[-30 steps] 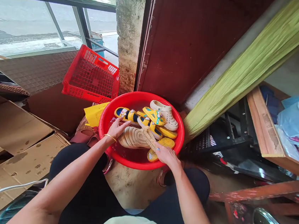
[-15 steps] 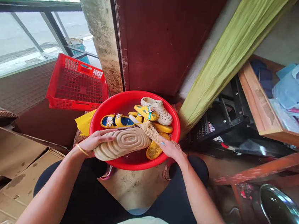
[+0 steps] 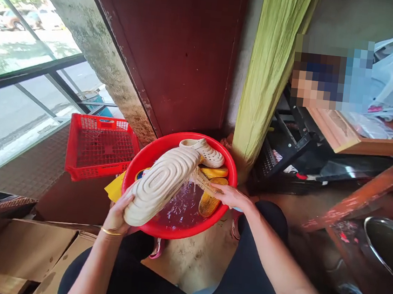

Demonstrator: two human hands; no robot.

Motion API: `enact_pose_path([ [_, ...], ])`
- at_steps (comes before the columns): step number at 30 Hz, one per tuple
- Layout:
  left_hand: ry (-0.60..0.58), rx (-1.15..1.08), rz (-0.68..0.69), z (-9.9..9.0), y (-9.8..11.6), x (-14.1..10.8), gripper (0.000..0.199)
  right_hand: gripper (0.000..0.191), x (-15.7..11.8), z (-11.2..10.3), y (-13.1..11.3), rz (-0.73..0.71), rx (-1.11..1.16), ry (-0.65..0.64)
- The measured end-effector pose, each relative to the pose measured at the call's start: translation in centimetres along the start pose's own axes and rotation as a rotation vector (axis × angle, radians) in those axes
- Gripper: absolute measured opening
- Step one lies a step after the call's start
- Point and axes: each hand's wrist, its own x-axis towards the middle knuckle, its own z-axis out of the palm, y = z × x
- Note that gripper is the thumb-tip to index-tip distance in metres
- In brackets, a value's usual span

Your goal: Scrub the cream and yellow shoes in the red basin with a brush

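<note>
My left hand (image 3: pixel 119 214) grips one end of a cream clog (image 3: pixel 162 185), tilted up over the red basin (image 3: pixel 183 233) with its ridged sole facing me. Water drips from the clog into the basin. In my right hand (image 3: pixel 231 197) is a scrub brush (image 3: pixel 205 182), held by its handle, with the bristled head near the clog's far side. A second cream clog (image 3: pixel 211 154) rests at the basin's back right. Below it lie a yellow sandal (image 3: pixel 215 172) and a yellow sole (image 3: pixel 213 199). Another yellow sandal is mostly hidden behind the held clog.
A red plastic crate (image 3: pixel 101 148) sits left of the basin, with cardboard (image 3: pixel 27 251) nearer me. Behind the basin stands a dark red door (image 3: pixel 177 61). A green curtain (image 3: pixel 270 80) hangs to the right, beside a wooden drawer (image 3: pixel 358 143) holding plastic bags.
The clog has been raised and tilted upright, and water now runs off it. The brush remains in my right hand. My view has shifted, with the curtain and drawer further left.
</note>
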Motion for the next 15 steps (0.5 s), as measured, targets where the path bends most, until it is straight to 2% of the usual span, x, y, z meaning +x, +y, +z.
enact_pose_path([
  [2,-0.048,-0.024,-0.011,1.6,-1.8,0.7,0.076,0.068,-0.2,0.2,0.4,-0.008,0.125,-0.026],
  [5,-0.051,-0.054,-0.052,3.2,-3.9,1.6,0.080,0.066,-0.7,0.3,1.1,-0.031,0.217,-0.028],
  [9,-0.043,0.015,-0.077,3.4,-5.0,2.0,0.088,0.065,-1.8,-0.6,1.4,-0.057,0.264,0.038],
  [11,-0.044,0.108,-0.054,3.2,-5.5,2.0,0.094,0.065,-2.0,-1.0,0.8,-0.086,0.188,0.163],
  [13,-0.052,0.185,-0.024,3.3,-6.1,2.1,0.098,0.063,-1.6,-1.1,-0.5,-0.128,0.016,0.284],
  [15,-0.069,0.240,0.000,3.4,-6.9,2.3,0.099,0.062,-0.5,-1.0,-2.2,-0.119,-0.187,0.328],
])
